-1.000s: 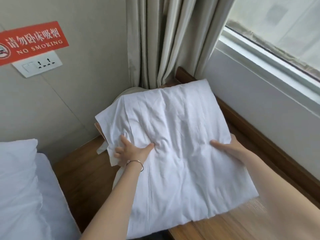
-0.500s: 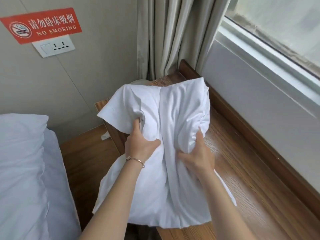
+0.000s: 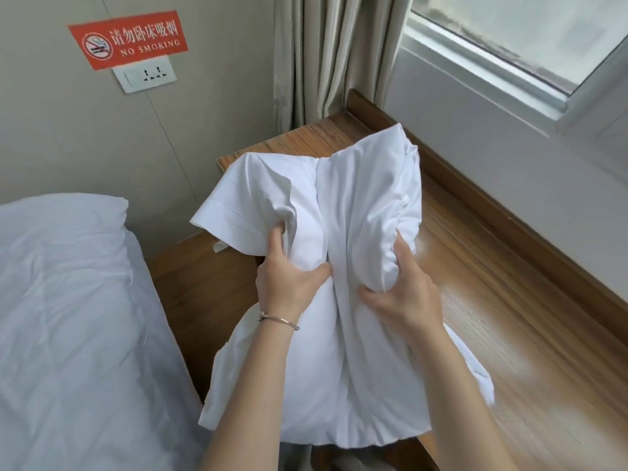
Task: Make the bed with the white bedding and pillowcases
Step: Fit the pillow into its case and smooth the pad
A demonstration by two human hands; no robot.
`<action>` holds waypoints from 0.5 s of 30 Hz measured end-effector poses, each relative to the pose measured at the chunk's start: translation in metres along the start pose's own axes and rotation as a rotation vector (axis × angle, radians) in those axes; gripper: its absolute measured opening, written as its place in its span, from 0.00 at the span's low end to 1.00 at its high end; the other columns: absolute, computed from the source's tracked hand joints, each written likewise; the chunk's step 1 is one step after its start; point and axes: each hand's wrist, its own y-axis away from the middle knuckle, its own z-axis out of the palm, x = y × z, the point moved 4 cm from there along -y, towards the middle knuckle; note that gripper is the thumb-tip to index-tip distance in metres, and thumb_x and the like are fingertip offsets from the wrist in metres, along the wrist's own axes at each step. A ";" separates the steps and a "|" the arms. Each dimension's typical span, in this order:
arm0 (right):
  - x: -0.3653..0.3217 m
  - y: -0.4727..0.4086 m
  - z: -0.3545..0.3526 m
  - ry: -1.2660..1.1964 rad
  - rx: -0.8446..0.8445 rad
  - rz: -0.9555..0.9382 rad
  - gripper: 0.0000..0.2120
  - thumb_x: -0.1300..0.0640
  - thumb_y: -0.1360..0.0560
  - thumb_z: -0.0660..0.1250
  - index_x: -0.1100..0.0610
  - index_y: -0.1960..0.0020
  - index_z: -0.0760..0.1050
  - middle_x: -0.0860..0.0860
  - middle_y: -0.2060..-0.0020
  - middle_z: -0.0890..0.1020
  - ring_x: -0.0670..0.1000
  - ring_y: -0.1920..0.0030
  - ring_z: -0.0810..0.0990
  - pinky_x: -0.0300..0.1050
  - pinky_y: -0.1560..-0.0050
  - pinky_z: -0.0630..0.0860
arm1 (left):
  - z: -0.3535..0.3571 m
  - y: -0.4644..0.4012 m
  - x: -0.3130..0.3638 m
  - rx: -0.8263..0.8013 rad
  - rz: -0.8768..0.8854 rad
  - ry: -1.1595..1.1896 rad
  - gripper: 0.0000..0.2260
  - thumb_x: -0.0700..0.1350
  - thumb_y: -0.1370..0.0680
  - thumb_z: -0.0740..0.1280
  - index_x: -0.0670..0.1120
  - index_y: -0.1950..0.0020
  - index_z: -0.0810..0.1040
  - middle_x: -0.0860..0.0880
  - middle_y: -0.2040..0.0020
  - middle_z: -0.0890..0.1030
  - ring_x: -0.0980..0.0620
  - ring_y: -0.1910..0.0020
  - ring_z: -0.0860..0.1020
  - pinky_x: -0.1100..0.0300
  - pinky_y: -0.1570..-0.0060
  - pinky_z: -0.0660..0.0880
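A white pillow in a white pillowcase [image 3: 343, 351] lies lengthwise on the wooden window ledge [image 3: 509, 317], bunched in the middle. My left hand [image 3: 289, 277], with a thin bracelet on its wrist, grips a fold of the pillowcase on the left side. My right hand [image 3: 401, 294] grips the bunched fabric on the right side. The loose hemmed end of the case [image 3: 231, 215] sticks out to the left. The bed with white bedding [image 3: 68, 317] lies at the left, with a white pillow [image 3: 57, 226] at its head.
A beige curtain [image 3: 326, 56] hangs in the corner behind the ledge. The window [image 3: 516, 35] runs along the right wall. A red no-smoking sign [image 3: 129, 39] and a wall socket [image 3: 146, 74] are on the wall. A lower wooden surface [image 3: 190, 283] separates bed and ledge.
The pillowcase was spread flat under both hands a second ago. Both hands have since gathered it toward the middle and now grip it bunched. The view has shifted slightly to the left.
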 end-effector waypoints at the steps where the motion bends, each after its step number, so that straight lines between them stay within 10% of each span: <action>1: 0.004 0.012 -0.005 -0.010 0.004 -0.023 0.47 0.50 0.33 0.73 0.37 0.23 0.49 0.46 0.42 0.79 0.57 0.45 0.78 0.49 0.50 0.74 | -0.004 0.014 0.002 0.016 0.010 -0.001 0.37 0.46 0.36 0.78 0.52 0.31 0.67 0.67 0.59 0.70 0.56 0.57 0.72 0.63 0.56 0.68; 15: 0.201 0.235 -0.104 -0.196 -0.038 -0.165 0.45 0.45 0.41 0.71 0.40 0.26 0.60 0.43 0.46 0.80 0.49 0.47 0.79 0.49 0.48 0.76 | 0.047 0.336 0.023 0.122 0.050 -0.043 0.35 0.46 0.36 0.77 0.50 0.32 0.68 0.60 0.49 0.72 0.47 0.46 0.77 0.61 0.53 0.69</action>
